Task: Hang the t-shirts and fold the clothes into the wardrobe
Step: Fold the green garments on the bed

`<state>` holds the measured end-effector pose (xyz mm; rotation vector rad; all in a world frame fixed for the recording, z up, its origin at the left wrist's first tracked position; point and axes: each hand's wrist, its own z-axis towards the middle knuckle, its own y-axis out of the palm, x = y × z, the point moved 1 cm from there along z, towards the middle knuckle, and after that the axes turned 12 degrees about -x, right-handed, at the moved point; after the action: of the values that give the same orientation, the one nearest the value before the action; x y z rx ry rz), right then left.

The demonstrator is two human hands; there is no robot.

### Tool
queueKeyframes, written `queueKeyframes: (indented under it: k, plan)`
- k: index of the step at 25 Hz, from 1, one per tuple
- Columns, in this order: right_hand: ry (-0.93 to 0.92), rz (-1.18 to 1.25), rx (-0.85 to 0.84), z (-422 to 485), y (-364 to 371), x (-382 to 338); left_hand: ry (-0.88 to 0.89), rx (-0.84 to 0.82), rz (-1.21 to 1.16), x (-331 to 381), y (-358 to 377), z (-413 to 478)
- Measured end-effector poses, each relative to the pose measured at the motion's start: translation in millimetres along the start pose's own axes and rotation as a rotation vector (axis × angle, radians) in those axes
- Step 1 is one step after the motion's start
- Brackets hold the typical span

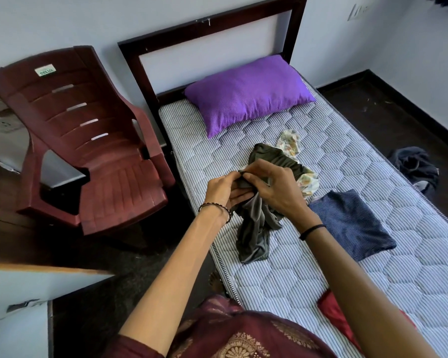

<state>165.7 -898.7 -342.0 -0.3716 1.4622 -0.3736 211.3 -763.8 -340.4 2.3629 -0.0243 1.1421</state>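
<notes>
So, far left a maroon plastic chair (93,140) stands beside the bed. The left hand (221,188) pinches the top edge of a grey-green garment (256,223), fingers curled into the fabric. The right hand (274,187) pinches the same edge just beside it. The garment hangs below both hands, its lower end bunched on the striped mattress (373,280). A floral cloth (290,143) lies behind it, a folded navy piece (352,223) sits near the right wrist, and a dark heap (415,165) is on the floor.
</notes>
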Motion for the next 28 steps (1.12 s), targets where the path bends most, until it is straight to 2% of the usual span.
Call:
queueKeyframes:
  k: [6, 10, 15, 19, 23, 25, 28]
  plan:
    - [-0.127, -0.129, 0.015, -8.0, 5.9, -0.1, -0.073, 0.044, -0.097, 4.4, -4.8, -2.0]
    - [-0.138, -0.259, 0.032, -7.3, 16.4, 1.0, -0.067, 0.069, -0.094, 7.8, -4.9, -1.7]
    - [-0.113, -0.242, -0.072, -10.3, 18.3, 2.3, -0.185, 0.093, -0.051, 2.9, -19.3, 1.5]
    - [-0.096, -0.231, -0.041, -8.3, 25.2, 2.2, -0.24, 0.096, -0.06, 1.7, -27.2, 2.2]
    - [-0.064, -0.165, -0.009, -2.3, 25.9, -3.8, -0.254, 0.021, -0.036, 4.6, -28.8, -5.1]
    - [-0.031, -0.13, 0.016, 1.8, 23.6, -8.7, -0.217, 0.041, 0.052, 8.1, -25.1, -6.5]
    - [0.043, -0.085, 0.038, 8.6, 15.6, -14.9, 0.018, 0.195, 0.359, 16.1, -27.8, -4.5]
